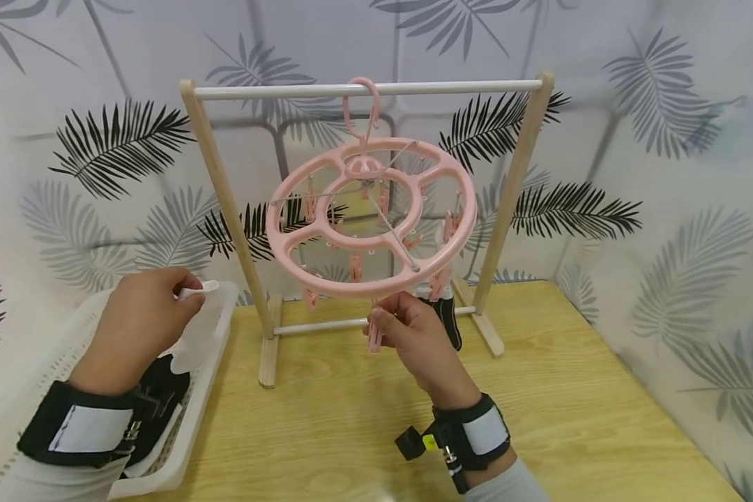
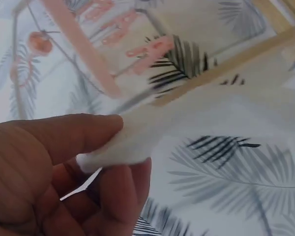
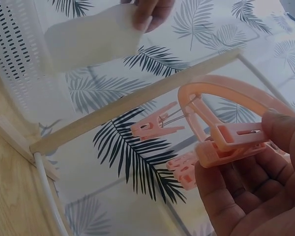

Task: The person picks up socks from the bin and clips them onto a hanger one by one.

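My left hand [image 1: 141, 324] pinches a white sock [image 1: 197, 335] by its edge between thumb and fingers, and the sock hangs down over the basket. In the left wrist view the pinched edge of the sock [image 2: 123, 147] is folded. My right hand [image 1: 417, 335] holds a pink clothespin [image 1: 374, 336] at the front rim of a round pink drying hanger [image 1: 376, 287]. Thumb and fingers grip this clothespin [image 3: 236, 140] in the right wrist view, with no cloth in its jaws. A black and white sock [image 1: 450, 321] hangs behind the right hand, partly hidden.
The hanger hooks over the white bar [image 1: 257, 92] of a wooden stand [image 1: 226, 202] on a wood-grain table [image 1: 539, 411]. More pink clothespins [image 1: 355, 267] dangle from its rings. At the left, a white perforated basket [image 1: 207, 411] contains dark cloth items [image 1: 163, 380]. Leaf-patterned sheeting [image 1: 671, 230] stands behind.
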Demonstrator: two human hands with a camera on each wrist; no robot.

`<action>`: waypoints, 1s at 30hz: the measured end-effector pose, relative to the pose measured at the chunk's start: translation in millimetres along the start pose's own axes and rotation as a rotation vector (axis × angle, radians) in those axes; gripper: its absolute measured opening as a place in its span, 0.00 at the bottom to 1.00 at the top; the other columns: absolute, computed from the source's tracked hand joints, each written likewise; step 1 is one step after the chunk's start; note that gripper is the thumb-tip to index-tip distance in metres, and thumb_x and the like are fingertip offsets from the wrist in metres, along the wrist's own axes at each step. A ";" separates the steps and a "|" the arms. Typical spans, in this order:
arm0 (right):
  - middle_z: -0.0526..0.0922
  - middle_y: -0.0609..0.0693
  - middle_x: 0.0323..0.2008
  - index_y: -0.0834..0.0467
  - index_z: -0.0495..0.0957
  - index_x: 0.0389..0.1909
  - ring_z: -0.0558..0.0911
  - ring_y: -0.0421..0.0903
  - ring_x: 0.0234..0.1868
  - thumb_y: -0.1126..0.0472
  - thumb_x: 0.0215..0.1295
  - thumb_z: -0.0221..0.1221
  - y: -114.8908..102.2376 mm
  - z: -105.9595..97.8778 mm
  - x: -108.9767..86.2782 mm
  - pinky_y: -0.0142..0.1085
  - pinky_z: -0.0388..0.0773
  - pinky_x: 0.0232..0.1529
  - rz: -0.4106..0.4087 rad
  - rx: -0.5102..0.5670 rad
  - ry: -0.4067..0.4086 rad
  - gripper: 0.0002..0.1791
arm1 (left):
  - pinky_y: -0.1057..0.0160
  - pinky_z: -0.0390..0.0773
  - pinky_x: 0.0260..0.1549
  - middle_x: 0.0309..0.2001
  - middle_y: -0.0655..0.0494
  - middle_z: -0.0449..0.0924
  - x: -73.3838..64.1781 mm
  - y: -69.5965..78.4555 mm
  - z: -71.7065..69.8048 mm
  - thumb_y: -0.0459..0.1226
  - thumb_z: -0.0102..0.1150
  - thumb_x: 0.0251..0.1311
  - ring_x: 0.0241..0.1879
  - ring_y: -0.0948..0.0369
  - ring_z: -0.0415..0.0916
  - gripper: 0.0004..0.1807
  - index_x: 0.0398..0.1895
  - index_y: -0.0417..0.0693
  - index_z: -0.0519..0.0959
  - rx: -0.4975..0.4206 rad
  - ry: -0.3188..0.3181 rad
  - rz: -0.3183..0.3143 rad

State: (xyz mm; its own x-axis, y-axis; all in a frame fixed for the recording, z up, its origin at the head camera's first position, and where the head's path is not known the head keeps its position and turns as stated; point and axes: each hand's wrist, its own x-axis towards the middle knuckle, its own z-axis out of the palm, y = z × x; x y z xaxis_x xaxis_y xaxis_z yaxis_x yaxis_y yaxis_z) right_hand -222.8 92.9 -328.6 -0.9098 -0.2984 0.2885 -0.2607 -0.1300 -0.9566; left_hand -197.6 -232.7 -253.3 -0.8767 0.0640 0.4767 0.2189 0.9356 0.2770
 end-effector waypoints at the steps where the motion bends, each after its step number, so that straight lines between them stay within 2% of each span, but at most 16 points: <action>1: 0.76 0.60 0.34 0.65 0.71 0.40 0.78 0.50 0.31 0.57 0.69 0.53 0.0 -0.1 -0.4 0.40 0.81 0.38 -0.008 0.003 0.000 0.13 | 0.57 0.65 0.17 0.21 0.50 0.77 -0.3 4.6 -1.0 0.35 0.57 0.56 0.19 0.55 0.68 0.06 0.31 0.41 0.80 -0.017 0.004 0.015; 7: 0.77 0.58 0.34 0.65 0.72 0.40 0.78 0.51 0.31 0.56 0.68 0.54 1.8 -0.9 -2.5 0.39 0.81 0.37 -0.004 0.006 0.027 0.14 | 0.59 0.70 0.21 0.25 0.52 0.79 -4.7 29.4 -5.2 0.43 0.61 0.58 0.24 0.58 0.70 0.09 0.36 0.48 0.82 -0.208 -0.072 0.014; 12: 0.77 0.58 0.33 0.64 0.72 0.40 0.78 0.52 0.32 0.55 0.67 0.55 5.2 -1.2 -6.5 0.41 0.81 0.39 0.023 -0.014 0.045 0.14 | 0.58 0.75 0.25 0.29 0.54 0.83 -16.5 43.6 5.6 0.43 0.61 0.59 0.30 0.60 0.74 0.07 0.34 0.51 0.83 -0.322 -0.090 0.063; 16: 0.77 0.57 0.32 0.65 0.72 0.39 0.78 0.52 0.30 0.54 0.67 0.55 7.9 -0.6 -8.1 0.42 0.81 0.40 0.009 -0.011 0.052 0.16 | 0.59 0.77 0.26 0.31 0.55 0.82 -25.9 58.1 23.2 0.40 0.61 0.59 0.31 0.61 0.75 0.05 0.34 0.50 0.83 -0.386 -0.161 0.098; 19: 0.77 0.57 0.31 0.65 0.72 0.38 0.77 0.51 0.29 0.54 0.67 0.54 8.4 -0.5 -8.2 0.42 0.80 0.39 -0.013 -0.005 0.068 0.16 | 0.61 0.78 0.26 0.31 0.57 0.81 -34.8 71.1 41.5 0.37 0.61 0.59 0.29 0.63 0.74 0.02 0.34 0.50 0.82 -0.458 -0.226 0.116; 21: 0.77 0.57 0.30 0.64 0.72 0.38 0.77 0.52 0.28 0.53 0.67 0.54 8.1 -0.2 -7.4 0.41 0.80 0.39 -0.026 -0.011 0.072 0.16 | 0.61 0.78 0.27 0.30 0.59 0.80 -41.2 78.7 54.7 0.35 0.62 0.58 0.28 0.64 0.73 0.01 0.32 0.50 0.81 -0.503 -0.243 0.128; 25: 0.78 0.56 0.30 0.64 0.72 0.37 0.78 0.53 0.30 0.52 0.67 0.55 6.7 0.6 -5.2 0.39 0.80 0.39 -0.027 -0.011 0.076 0.16 | 0.60 0.78 0.30 0.30 0.62 0.79 -47.7 90.9 82.3 0.33 0.63 0.55 0.29 0.67 0.73 0.04 0.31 0.52 0.81 -0.587 -0.229 0.154; 30: 0.79 0.54 0.30 0.64 0.73 0.37 0.78 0.57 0.35 0.52 0.66 0.55 4.6 0.3 -3.7 0.40 0.80 0.40 -0.021 -0.004 0.096 0.17 | 0.60 0.78 0.31 0.32 0.62 0.79 -46.0 105.4 109.0 0.33 0.62 0.57 0.32 0.67 0.74 0.05 0.33 0.53 0.80 -0.687 -0.208 0.210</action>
State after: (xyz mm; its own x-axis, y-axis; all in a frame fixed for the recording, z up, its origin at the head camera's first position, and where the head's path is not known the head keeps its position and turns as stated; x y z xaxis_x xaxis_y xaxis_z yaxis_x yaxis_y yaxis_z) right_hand -220.5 93.1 -334.1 -0.9309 -0.2033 0.3034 -0.2812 -0.1310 -0.9507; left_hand -181.0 -99.1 -337.0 -0.8351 0.3456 0.4279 0.5489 0.4730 0.6892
